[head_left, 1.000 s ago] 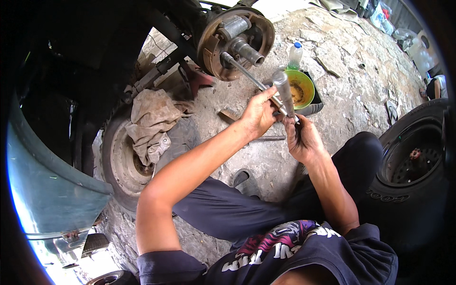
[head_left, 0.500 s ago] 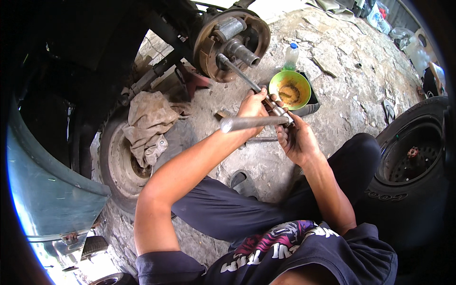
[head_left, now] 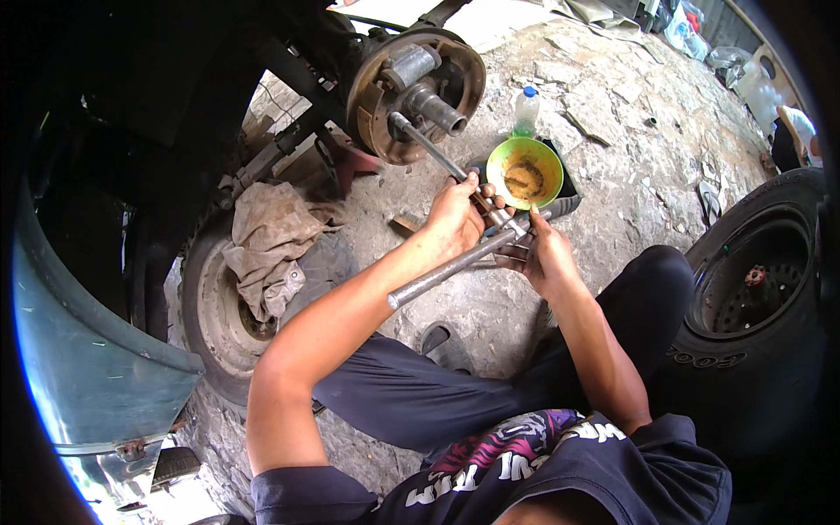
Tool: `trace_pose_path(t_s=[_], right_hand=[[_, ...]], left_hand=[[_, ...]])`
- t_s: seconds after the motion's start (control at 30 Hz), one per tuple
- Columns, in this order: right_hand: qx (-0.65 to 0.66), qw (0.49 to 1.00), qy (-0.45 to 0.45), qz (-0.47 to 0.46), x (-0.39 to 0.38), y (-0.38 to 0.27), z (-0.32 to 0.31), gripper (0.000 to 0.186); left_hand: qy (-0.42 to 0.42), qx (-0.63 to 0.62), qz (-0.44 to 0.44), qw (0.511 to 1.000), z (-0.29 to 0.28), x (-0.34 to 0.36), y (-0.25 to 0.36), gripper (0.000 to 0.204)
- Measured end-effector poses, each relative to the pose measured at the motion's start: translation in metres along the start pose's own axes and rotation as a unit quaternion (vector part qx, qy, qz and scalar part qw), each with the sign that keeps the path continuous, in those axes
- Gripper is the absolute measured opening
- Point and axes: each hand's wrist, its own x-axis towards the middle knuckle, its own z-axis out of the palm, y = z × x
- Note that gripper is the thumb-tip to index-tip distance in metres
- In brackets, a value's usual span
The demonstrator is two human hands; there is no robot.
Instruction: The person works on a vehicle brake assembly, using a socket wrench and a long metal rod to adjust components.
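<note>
- I look down on rough, cracked stone ground (head_left: pixel 626 166), bright toward the top of my head view, with a vehicle's dark underside filling the upper left.
- At top centre I have a rusty brake assembly (head_left: pixel 374 105) with a hub tube sticking out of its middle.
- The long metal wrench (head_left: pixel 440 160) slants from that assembly down to the hands; I cannot tell whether its far tip is seated.
- My left hand (head_left: pixel 455 214) is closed round the wrench shaft, thumb on top.
- My right hand (head_left: pixel 549 255) is curled at the near end, thumb and fingers at the joint with the crosswise bar (head_left: pixel 446 275).
- Just beyond the hands sits a green bowl (head_left: pixel 525 148) with brownish contents, near a blue-capped bottle (head_left: pixel 526 115).
- A crumpled cloth (head_left: pixel 267 236) drapes over a wheel (head_left: pixel 208 324) at left; another wheel (head_left: pixel 744 293) stands at right.
</note>
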Motion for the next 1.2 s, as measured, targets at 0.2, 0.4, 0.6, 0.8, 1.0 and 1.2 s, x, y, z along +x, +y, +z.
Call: trace_pose_path(t_s=[0.2,0.4,0.6,0.8,1.0,1.2], right_hand=[[-0.674,0.724,0.068,-0.126,-0.029,-0.02,-0.012,0.041],[-0.558,0.661,0.019,-0.501,-0.055,-0.014,0.005,0.041],[-0.524,0.664,0.053,-0.53,-0.022,0.013,-0.007,0.036],[0.195,0.973,-0.09,0.087,-0.002,-0.003,-0.018,0.04],[0.162,0.974,-0.052,0.149,-0.012,0.01,-0.007,0.041],[-0.188,0.975,-0.001,-0.12,-0.024,0.005,-0.014,0.026]], left_hand=[[-0.022,0.0,-0.009,1.0,-0.007,0.002,0.006,0.023],[0.008,0.028,-0.017,0.999,-0.012,0.007,0.004,0.031],[0.023,0.021,-0.012,0.999,-0.004,0.006,0.009,0.037],[-0.081,0.148,0.006,0.986,-0.022,0.01,0.028,0.033],[-0.03,0.147,0.047,0.988,-0.026,0.023,0.019,0.031],[0.004,0.158,0.074,0.985,-0.016,0.018,0.023,0.036]])
